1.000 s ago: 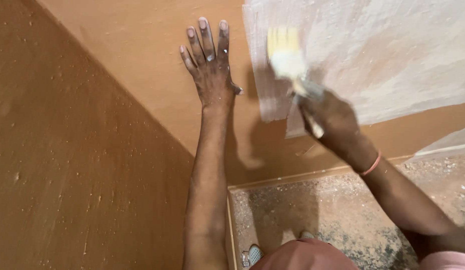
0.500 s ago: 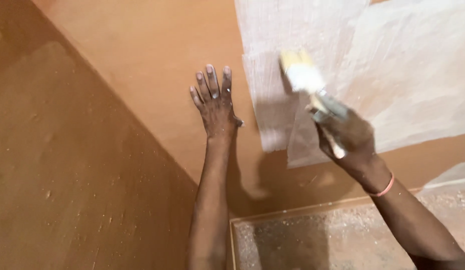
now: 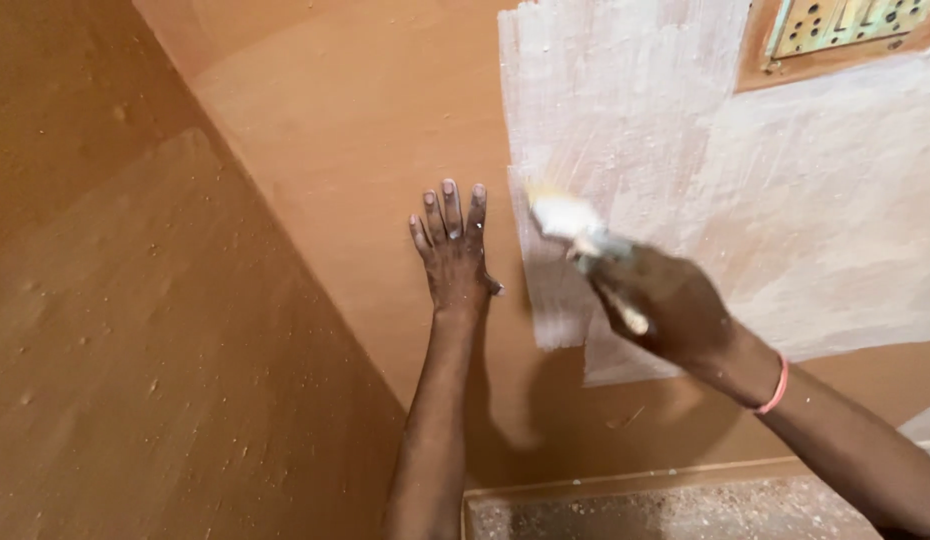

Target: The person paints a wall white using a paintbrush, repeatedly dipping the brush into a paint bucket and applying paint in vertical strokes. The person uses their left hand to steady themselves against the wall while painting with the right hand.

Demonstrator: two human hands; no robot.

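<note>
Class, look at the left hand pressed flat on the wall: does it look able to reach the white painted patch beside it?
Probably yes. The left hand lies flat on the orange wall, beside the white painted patch; nothing sits between them, though the right hand works a brush there.

walls: two orange-brown walls (image 3: 315, 150) meet at a corner, left one speckled
paint: white patch (image 3: 685, 180) far right
fixture: perforated switch plate (image 3: 845, 22), top right
floor: gritty speckled floor (image 3: 665, 515) near bottom

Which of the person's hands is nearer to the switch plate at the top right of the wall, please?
Right. The right hand, holding the paintbrush, is below-left of the switch plate; the left hand lies flat on the wall farther left.
</note>
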